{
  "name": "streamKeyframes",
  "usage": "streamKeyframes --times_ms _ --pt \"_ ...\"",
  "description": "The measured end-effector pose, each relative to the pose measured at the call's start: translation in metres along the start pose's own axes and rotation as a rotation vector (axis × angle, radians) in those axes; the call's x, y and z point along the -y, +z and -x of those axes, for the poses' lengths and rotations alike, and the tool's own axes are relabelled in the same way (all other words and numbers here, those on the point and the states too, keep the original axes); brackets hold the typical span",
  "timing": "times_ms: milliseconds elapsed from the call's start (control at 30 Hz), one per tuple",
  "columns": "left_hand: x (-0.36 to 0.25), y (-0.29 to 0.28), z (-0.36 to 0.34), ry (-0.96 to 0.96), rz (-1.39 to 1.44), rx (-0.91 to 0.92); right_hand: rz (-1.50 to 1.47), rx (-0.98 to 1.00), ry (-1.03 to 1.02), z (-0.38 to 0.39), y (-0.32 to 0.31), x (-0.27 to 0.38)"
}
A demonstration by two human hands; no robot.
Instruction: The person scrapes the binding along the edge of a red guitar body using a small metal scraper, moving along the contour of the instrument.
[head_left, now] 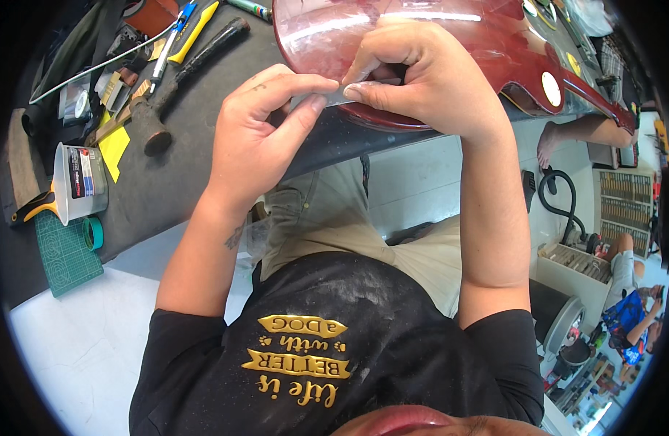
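A small thin greyish, see-through piece (336, 97) is stretched between my two hands; whether it is film or a bag I cannot tell. My left hand (251, 131) pinches its left end between thumb and forefinger. The right end is pinched by my right hand (429, 80), its thumb and forefinger almost touching the left fingertips. Just beyond and partly behind my hands lies a glossy dark-red guitar (313, 33) on the dark bench. Its body reaches the bench edge, and its neck extends to the right.
A hammer (151, 131), a yellow-handled tool (195, 33) and a blue marker-like tool (173, 36) lie on the bench (196, 123). Left of them stand a clear plastic tub (87, 182), a green tape roll (92, 232) and a green cutting mat (66, 247). Other people (632, 327) are at the right.
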State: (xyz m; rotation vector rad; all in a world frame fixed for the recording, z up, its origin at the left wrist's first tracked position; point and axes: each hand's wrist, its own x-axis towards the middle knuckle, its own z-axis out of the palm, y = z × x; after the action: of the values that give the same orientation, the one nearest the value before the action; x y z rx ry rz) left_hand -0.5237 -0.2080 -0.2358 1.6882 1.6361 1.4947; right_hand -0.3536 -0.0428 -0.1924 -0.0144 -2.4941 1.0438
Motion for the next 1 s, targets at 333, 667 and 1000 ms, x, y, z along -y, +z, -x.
streamKeyframes --times_ms 333,667,1000 --pt "0.001 0.000 0.000 0.008 0.034 -0.002 -0.075 0.023 0.118 0.001 0.000 0.001" --pt "0.001 0.005 0.002 -0.065 0.051 -0.061 0.043 0.037 0.043 0.002 -0.003 0.002" --pt "0.004 0.008 0.002 -0.089 0.087 -0.154 0.085 -0.088 0.047 -0.003 0.005 0.004"
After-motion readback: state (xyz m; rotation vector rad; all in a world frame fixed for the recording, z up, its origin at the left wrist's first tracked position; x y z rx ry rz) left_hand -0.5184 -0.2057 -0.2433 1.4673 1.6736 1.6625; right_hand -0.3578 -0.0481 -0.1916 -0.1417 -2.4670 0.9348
